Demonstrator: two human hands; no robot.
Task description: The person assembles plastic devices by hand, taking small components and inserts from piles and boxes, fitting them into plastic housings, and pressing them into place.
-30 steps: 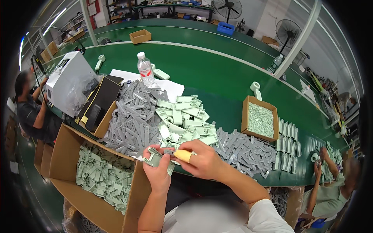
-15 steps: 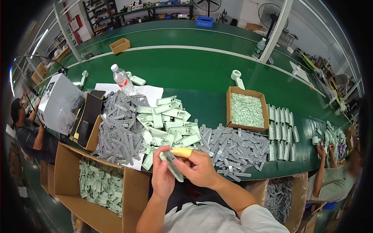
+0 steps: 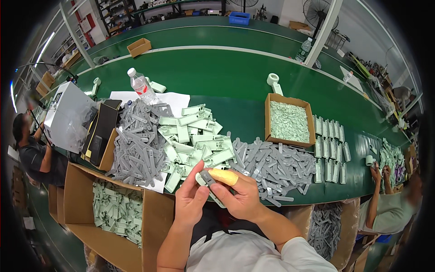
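Green-and-grey casing [image 3: 211, 186], left hand [image 3: 190, 199] and right hand [image 3: 242, 195] gripping it, bottle [image 3: 142, 85] (red-marked label [image 3: 143, 89])

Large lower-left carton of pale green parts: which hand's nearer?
Left. The left hand is just right of the carton; the right hand is farther right.

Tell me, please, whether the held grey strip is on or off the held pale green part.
On: the grey strip lies along the pale green part; whether it is fully pressed in, I cannot tell.
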